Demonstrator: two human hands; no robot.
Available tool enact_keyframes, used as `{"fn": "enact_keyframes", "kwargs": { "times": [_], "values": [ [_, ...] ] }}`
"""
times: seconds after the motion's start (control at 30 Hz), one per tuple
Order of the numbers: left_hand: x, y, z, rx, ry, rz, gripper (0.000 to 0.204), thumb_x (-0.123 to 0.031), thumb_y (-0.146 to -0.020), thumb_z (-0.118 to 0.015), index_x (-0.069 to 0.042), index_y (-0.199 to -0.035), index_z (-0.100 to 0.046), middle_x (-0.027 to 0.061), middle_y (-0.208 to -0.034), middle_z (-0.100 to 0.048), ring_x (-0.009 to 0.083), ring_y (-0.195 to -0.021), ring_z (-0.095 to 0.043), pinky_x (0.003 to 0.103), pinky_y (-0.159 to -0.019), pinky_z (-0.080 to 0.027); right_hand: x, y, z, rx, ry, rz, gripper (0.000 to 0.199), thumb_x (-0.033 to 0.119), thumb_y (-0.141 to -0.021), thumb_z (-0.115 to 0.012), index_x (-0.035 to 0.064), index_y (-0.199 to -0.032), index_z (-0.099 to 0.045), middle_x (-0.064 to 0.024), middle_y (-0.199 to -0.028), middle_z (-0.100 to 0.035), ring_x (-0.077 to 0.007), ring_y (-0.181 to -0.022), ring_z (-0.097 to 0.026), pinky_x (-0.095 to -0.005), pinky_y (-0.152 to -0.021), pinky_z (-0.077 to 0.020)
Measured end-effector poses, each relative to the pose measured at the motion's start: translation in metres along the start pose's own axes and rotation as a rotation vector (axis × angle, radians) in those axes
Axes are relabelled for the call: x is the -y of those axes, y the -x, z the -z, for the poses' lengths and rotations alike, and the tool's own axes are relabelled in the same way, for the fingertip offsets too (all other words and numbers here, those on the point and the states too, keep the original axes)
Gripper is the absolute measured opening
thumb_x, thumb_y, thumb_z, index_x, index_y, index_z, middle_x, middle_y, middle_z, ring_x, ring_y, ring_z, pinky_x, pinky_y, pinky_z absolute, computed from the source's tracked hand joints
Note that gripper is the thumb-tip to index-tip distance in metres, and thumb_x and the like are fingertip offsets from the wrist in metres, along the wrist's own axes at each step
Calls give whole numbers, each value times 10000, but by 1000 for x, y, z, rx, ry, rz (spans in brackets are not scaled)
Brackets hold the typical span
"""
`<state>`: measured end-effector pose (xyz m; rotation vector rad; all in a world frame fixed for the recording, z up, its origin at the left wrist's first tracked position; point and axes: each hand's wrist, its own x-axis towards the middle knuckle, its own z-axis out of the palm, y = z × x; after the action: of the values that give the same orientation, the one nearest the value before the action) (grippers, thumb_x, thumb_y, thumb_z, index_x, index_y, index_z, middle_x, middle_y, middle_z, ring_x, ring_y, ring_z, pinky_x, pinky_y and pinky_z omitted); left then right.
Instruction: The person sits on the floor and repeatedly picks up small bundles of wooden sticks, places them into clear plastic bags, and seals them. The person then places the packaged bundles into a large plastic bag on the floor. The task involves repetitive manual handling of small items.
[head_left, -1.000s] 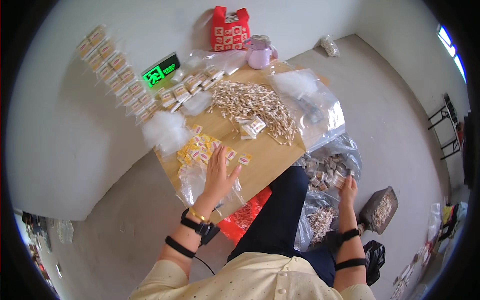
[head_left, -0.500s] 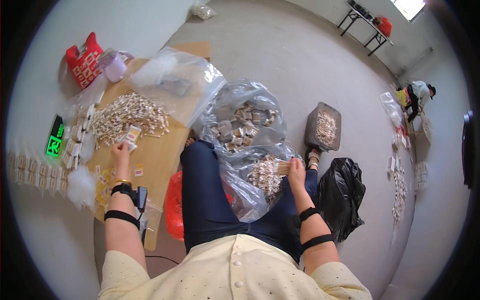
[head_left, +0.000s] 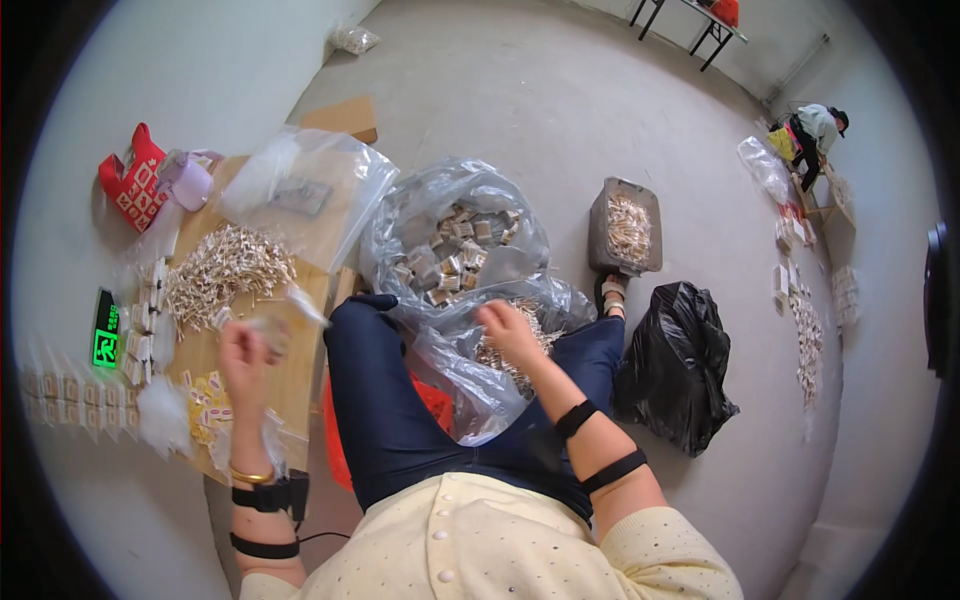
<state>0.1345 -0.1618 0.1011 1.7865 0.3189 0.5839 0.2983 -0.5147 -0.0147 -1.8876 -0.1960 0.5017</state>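
My left hand (head_left: 245,358) is over the table, smeared by motion. Its fingers are closed at a small, pale, see-through thing (head_left: 272,338) too blurred to name. Just beyond, a blurred whitish packet (head_left: 306,305) shows by the table's right edge. A heap of cotton swabs (head_left: 230,268) lies on the table farther off. My right hand (head_left: 508,332) hovers over loose cotton swabs (head_left: 497,360) in a clear plastic bag by my lap; its fingers are blurred and no swabs show in them. Small yellow cards (head_left: 207,405) lie near my left wrist.
Filled packs (head_left: 455,270) sit in a large clear bag ahead of my knees. A grey bin (head_left: 598,235) of swabs and a black bag (head_left: 680,370) stand to the right. Packed bags (head_left: 140,345) line the table's left side. Far right, a person (head_left: 815,135) bends over.
The bundle of swabs that stuck out of my right hand no longer shows, and that hand has moved left. My left hand has drawn nearer; the packet with a yellow card is no longer clear in it.
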Motion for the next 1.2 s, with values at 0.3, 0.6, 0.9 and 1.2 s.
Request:
{"fn": "enact_keyframes", "kwargs": {
  "times": [0.3,0.6,0.9,1.2],
  "values": [
    [-60,36,-106,379,-264,-31,160,-174,-916,-629,-38,-891,-548,25,-721,-602,112,-663,-591,284,-590,-464,112,62,-42,434,-170,281,190,199,-930,-610,15,-947,-564,-51,-803,-629,-90,-726,-558,-272,-647,-460],
    [-63,50,-132,412,318,307,327,-89,-860,-698,-11,-1155,-579,36,-1025,-642,109,-945,-610,258,-848,-494,124,69,-26,262,-571,319,190,115,-909,-632,10,-1039,-543,-36,-826,-612,-84,-715,-558,-241,-644,-465],
    [-49,38,-148,539,160,302,263,-58,-862,-673,-11,-1111,-607,33,-1005,-649,98,-906,-606,248,-807,-489,93,73,18,334,-249,189,192,180,-935,-597,44,-1070,-590,-24,-873,-638,-76,-790,-556,-245,-715,-450],
    [-9,-6,-194,580,-5,303,224,-68,-868,-659,1,-1073,-603,30,-961,-638,93,-864,-595,244,-773,-483,-27,-10,60,118,-364,-10,234,221,-906,-600,14,-1012,-634,-58,-866,-670,-143,-822,-614,-300,-756,-491]
  ]
}}
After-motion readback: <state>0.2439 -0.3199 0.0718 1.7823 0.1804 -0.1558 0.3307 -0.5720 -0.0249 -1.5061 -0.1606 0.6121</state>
